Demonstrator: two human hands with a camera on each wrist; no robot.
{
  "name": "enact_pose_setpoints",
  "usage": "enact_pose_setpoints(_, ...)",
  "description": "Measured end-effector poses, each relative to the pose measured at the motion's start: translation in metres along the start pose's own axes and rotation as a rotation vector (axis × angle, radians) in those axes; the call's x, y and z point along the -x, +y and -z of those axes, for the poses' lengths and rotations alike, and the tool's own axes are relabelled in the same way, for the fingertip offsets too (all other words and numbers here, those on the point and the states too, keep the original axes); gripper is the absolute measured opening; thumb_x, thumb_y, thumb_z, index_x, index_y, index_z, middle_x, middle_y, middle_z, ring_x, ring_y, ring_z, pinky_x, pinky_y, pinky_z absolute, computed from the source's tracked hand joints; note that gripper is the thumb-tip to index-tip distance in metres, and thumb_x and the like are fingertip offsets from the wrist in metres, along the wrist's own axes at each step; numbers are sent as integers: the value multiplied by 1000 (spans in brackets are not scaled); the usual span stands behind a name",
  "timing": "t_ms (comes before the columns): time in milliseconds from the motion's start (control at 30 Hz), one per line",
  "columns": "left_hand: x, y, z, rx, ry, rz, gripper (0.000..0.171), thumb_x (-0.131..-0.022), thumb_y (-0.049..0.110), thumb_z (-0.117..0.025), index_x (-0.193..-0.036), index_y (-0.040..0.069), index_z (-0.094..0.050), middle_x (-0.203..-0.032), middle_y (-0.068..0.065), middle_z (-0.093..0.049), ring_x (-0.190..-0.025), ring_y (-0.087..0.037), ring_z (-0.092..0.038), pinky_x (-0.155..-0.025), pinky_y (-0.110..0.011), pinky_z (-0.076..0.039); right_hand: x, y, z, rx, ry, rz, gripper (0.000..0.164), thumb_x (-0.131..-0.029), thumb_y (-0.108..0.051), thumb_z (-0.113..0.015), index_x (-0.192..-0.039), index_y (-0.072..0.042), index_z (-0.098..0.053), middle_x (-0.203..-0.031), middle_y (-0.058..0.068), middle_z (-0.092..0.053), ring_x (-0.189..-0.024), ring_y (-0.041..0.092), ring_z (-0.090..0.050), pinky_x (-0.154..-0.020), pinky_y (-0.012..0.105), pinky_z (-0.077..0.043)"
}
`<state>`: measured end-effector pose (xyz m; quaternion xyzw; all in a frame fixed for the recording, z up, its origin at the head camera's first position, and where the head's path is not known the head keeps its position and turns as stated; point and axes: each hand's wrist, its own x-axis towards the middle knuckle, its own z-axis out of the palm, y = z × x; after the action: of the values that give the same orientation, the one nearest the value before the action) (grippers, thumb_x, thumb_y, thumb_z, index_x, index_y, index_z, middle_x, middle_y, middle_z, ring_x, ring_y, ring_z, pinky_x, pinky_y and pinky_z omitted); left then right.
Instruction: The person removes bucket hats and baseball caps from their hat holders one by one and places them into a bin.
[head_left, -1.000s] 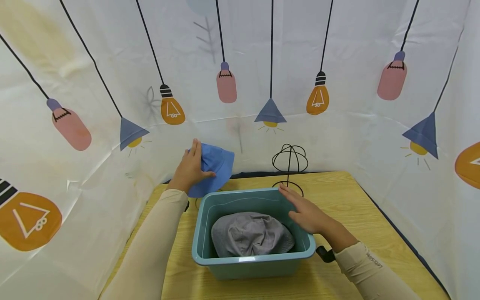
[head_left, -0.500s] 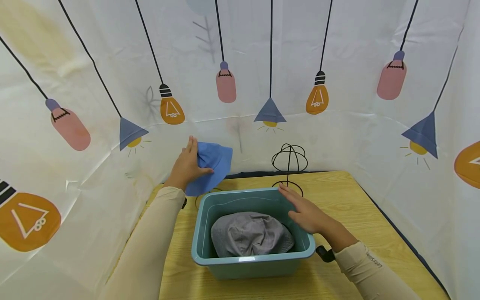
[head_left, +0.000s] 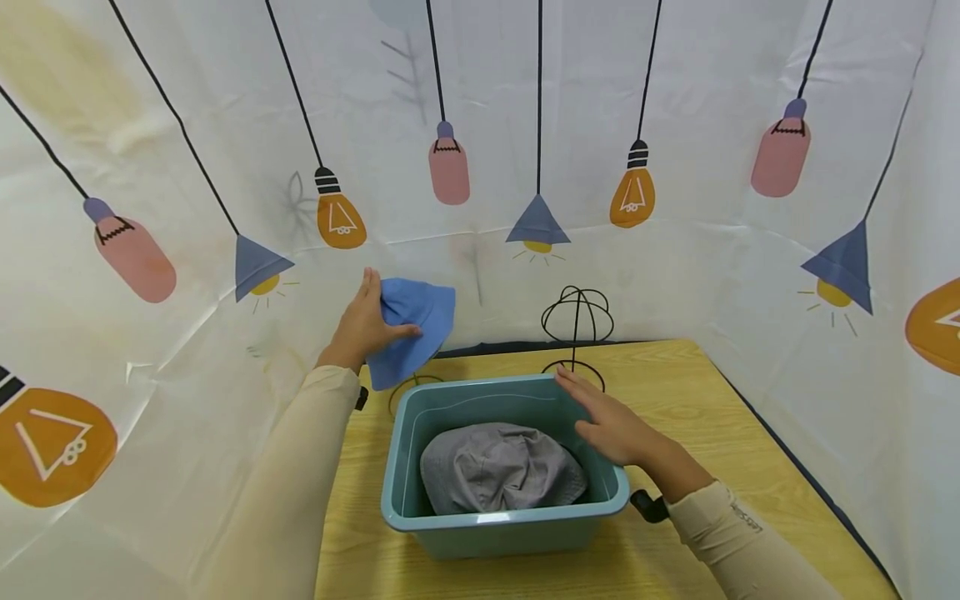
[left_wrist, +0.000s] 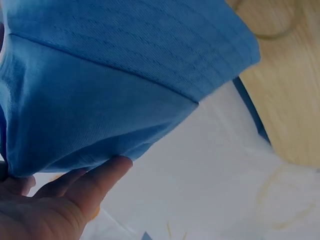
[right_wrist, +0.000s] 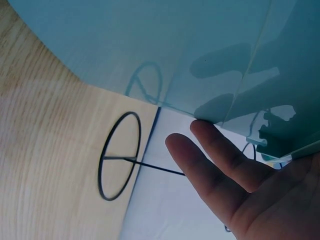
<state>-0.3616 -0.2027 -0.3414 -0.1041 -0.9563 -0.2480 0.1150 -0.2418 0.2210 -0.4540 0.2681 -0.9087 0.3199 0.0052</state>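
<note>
In the head view my left hand [head_left: 363,325] holds a blue bucket hat [head_left: 423,312] up in the air, thumb across its near side. The left wrist view shows the hat's stitched brim [left_wrist: 150,35] and fingers [left_wrist: 102,182] against its crown. On the table, a teal plastic bin [head_left: 495,537] contains a grey cap [head_left: 502,467], crumpled and brim to the left. My right hand [head_left: 611,421] lies along the bin's right rim with fairly straight fingers. From the right wrist, its fingertips appear close to the bin's outer wall [right_wrist: 150,40].
Behind the bin stands a black wire hat stand [head_left: 577,317]. The ring base of a thinner, gold-coloured stand [head_left: 405,387] shows below the blue hat, its upper part hidden. The wooden table [head_left: 652,383] ends at a white printed cloth [head_left: 495,267].
My left hand and the blue hat have shifted slightly left and up, uncovering more of the gold ring base. The right hand, bin and grey cap have stayed put.
</note>
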Motion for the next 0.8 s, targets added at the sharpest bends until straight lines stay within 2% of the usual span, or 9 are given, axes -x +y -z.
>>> enact_pose_setpoints(233, 1, -5, 4, 75, 41, 37, 141, -78, 54, -88, -163, 8, 15, -173, -14, 14, -161, -36, 0, -128, -55, -16, -2, 1, -1, 4, 3, 7, 77, -98, -4, -52, -167, -17, -21, -175, -4, -9, -160, 33, -15, -122, 66, -24)
enact_pose_setpoints(467, 7, -22, 6, 77, 55, 62, 140, -79, 55, -87, -163, 6, 15, -172, -16, 14, -161, -38, 0, -127, -57, -16, -3, 2, -2, 0, 1, 10, 76, -98, -4, -51, -167, -17, -21, -175, -4, -9, -160, 33, -15, -122, 66, -24)
enact_pose_setpoints(600, 9, -27, 10, 67, 68, 46, 139, -80, 55, -86, -163, 5, 13, -172, -17, 14, -160, -40, -2, -126, -58, -17, -3, 2, -2, 2, 0, 13, 77, -98, -4, -52, -167, -17, -21, -175, -3, -9, -160, 34, -15, -122, 66, -24)
enact_pose_setpoints(800, 9, -23, 15, 38, 73, -1, 138, -80, 53, -87, -164, 8, 12, -173, -14, 13, -160, -40, -3, -126, -58, -17, -1, 1, -1, -6, 1, 2, 77, -97, -3, -52, -167, -17, -21, -175, -3, -10, -160, 34, -15, -122, 66, -24)
